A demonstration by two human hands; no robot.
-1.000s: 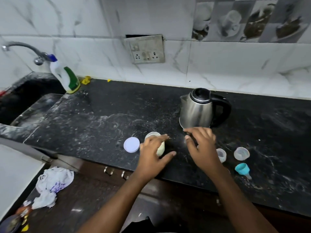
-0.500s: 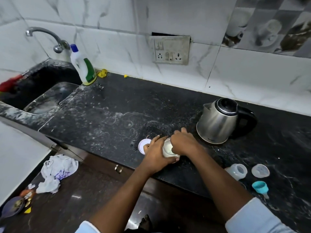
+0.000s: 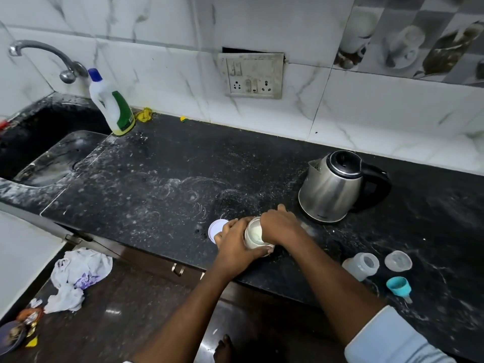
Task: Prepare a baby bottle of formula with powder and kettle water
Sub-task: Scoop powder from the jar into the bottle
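A small open jar of white powder (image 3: 253, 233) stands near the counter's front edge. My left hand (image 3: 235, 244) is wrapped around its near side and holds it. My right hand (image 3: 281, 226) lies over the jar's far right rim with its fingers curled down behind it; what they hold is hidden. The jar's white lid (image 3: 215, 227) lies flat just left of the jar, partly under my left fingers. A steel kettle (image 3: 332, 187) with a black handle stands to the back right. The clear bottle (image 3: 362, 265), a clear cap (image 3: 398, 261) and a teal nipple ring (image 3: 398, 285) sit at the right.
The black stone counter (image 3: 157, 179) is dusted with white powder. A sink (image 3: 39, 142) with a tap (image 3: 47, 58) is at the far left, with a dish-soap bottle (image 3: 112, 106) beside it. A socket panel (image 3: 252, 76) is on the wall. Crumpled cloth (image 3: 76, 279) lies on the floor.
My right hand came from the spot in front of the kettle to the jar's rim. My left hand has kept hold of the jar. The view has shifted left.
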